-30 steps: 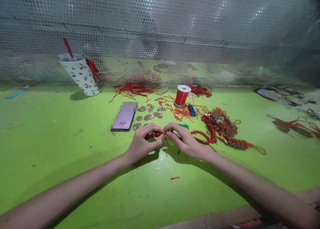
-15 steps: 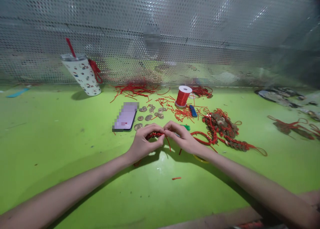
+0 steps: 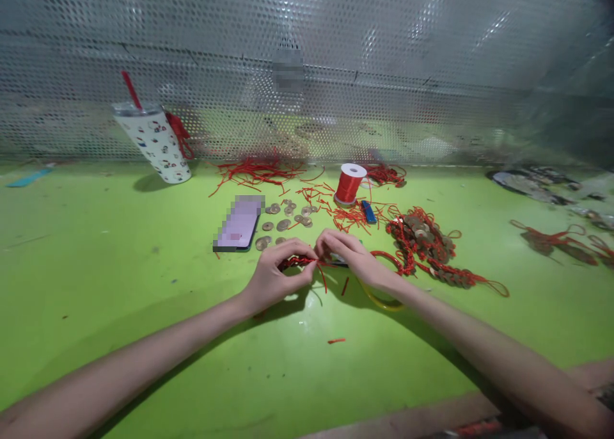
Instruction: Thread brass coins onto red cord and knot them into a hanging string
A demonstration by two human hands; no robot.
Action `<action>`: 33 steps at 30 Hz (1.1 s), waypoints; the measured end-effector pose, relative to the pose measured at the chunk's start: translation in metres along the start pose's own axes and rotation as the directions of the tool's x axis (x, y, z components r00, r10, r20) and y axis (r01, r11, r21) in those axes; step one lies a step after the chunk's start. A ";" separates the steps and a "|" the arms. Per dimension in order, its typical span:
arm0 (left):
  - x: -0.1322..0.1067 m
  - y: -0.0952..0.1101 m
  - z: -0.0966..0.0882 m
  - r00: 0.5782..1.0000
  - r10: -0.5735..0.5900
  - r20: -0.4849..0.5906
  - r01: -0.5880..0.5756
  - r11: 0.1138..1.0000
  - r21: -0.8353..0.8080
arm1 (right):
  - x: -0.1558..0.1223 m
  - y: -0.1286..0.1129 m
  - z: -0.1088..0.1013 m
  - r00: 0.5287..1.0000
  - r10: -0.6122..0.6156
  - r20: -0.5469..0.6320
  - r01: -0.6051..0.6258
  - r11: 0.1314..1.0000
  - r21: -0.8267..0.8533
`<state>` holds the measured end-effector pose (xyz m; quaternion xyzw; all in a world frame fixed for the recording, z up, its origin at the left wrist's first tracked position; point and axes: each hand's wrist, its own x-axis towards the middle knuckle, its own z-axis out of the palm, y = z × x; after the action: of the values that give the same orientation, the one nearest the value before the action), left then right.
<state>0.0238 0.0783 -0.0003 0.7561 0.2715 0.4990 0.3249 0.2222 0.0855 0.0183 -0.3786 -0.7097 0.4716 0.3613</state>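
Note:
My left hand (image 3: 279, 274) is closed round a braided red cord (image 3: 298, 260), pinching it between thumb and forefinger. A loose red strand hangs from those fingertips. Close against them, my right hand (image 3: 348, 255) has its fingers pinched at the cord's end; the exact grip is partly hidden. Beneath the right hand lie scissors with a red and a yellow handle loop (image 3: 378, 303), their blades partly covered. Several round brass-coloured coins (image 3: 284, 224) are spread on the table beyond my hands.
A phone (image 3: 240, 224) lies left of the coins. Behind stand a white tumbler (image 3: 158, 144) and a spool of red cord (image 3: 349, 186), with a blue lighter (image 3: 368, 212) and cord scraps (image 3: 352, 219) nearby. Coin-and-cord strings (image 3: 425, 237) are heaped right. A perforated metal panel (image 3: 230, 93) closes the back.
My right fingers have shifted slightly up and away from the left fingertips, and more of the scissor blades shows below them. My left hand keeps its hold on the cord.

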 end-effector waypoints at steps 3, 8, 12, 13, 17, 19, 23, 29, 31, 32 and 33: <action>0.000 -0.001 0.000 0.999 -0.037 -0.036 0.037 0.999 0.007 | 0.002 0.004 -0.005 0.983 -0.033 -0.182 0.026 0.999 -0.043; 0.001 -0.001 0.000 0.997 -0.061 -0.049 0.061 0.998 0.009 | 0.002 0.003 -0.011 0.968 -0.066 -0.243 0.053 0.997 -0.060; 0.001 -0.003 0.000 0.998 -0.048 -0.050 0.048 0.999 0.010 | 0.000 -0.004 -0.012 0.967 -0.082 -0.240 0.081 0.997 -0.017; 0.001 -0.003 0.000 0.998 -0.047 -0.050 0.048 0.999 0.013 | 0.000 -0.007 -0.012 0.966 -0.085 -0.243 0.085 0.996 -0.010; 0.000 -0.005 0.000 0.998 -0.047 -0.052 0.048 0.999 0.023 | -0.003 -0.018 -0.019 0.965 -0.127 -0.228 0.134 0.991 0.014; 0.000 -0.005 0.000 0.998 -0.039 -0.054 0.040 0.999 0.027 | -0.004 -0.021 -0.021 0.967 -0.142 -0.210 0.149 0.989 0.016; 0.001 -0.004 0.000 0.999 -0.031 -0.041 0.032 0.999 0.025 | -0.004 -0.015 -0.014 0.988 -0.071 -0.137 0.076 0.997 0.030; 0.000 -0.004 0.000 0.999 -0.040 -0.036 0.041 0.999 0.035 | -0.006 0.000 0.002 0.999 -0.033 -0.012 0.032 0.999 -0.042; 0.001 -0.003 0.000 0.999 -0.036 -0.040 0.037 0.999 0.038 | -0.007 0.002 0.004 0.998 -0.060 -0.008 0.059 0.995 -0.079; 0.001 -0.003 0.000 0.999 -0.034 -0.042 0.036 0.999 0.038 | -0.007 0.003 0.004 0.997 -0.071 -0.018 0.069 0.993 -0.096; 0.001 -0.002 0.000 0.998 -0.032 -0.045 0.034 0.999 0.039 | -0.007 0.003 0.004 0.996 -0.079 -0.033 0.075 0.991 -0.113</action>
<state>0.0242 0.0805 -0.0017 0.7465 0.3012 0.5047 0.3118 0.2230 0.0783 0.0134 -0.3793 -0.7422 0.4100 0.3705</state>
